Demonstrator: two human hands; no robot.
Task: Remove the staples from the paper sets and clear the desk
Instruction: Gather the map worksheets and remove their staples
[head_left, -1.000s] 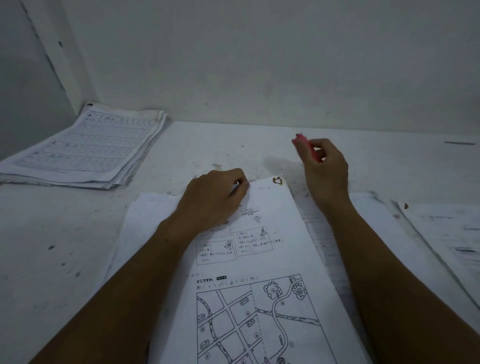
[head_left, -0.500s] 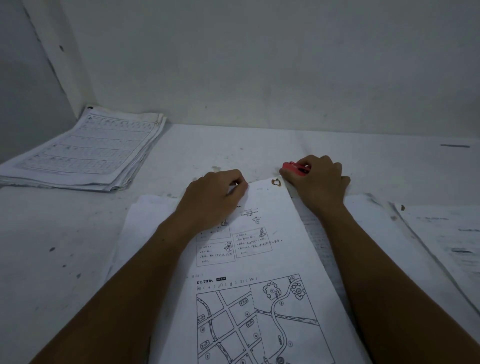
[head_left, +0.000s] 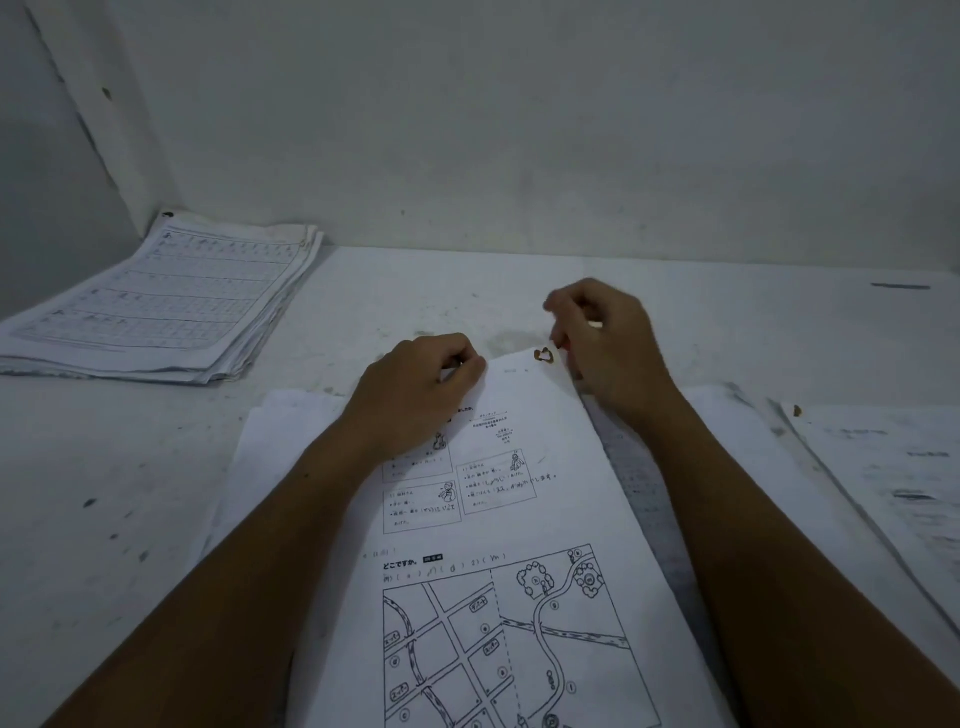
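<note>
At the centre of the frame the left hand (head_left: 415, 384) rests with curled fingers on the top edge of the paper set (head_left: 519, 519), pinning it down; just right of it, the right hand (head_left: 608, 348) is curled round a small red tool, barely visible, at the sheet's upper right corner, touching the rusty bent staple (head_left: 544, 355) there. The set lies on other sheets on the white desk (head_left: 104, 493); a paper stack (head_left: 166, 306) sits upper left, more papers (head_left: 893, 478) at the right edge.

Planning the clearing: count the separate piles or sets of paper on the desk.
3: a stack at far left, the map set under both hands, and sheets at right, partly cut off.
</note>
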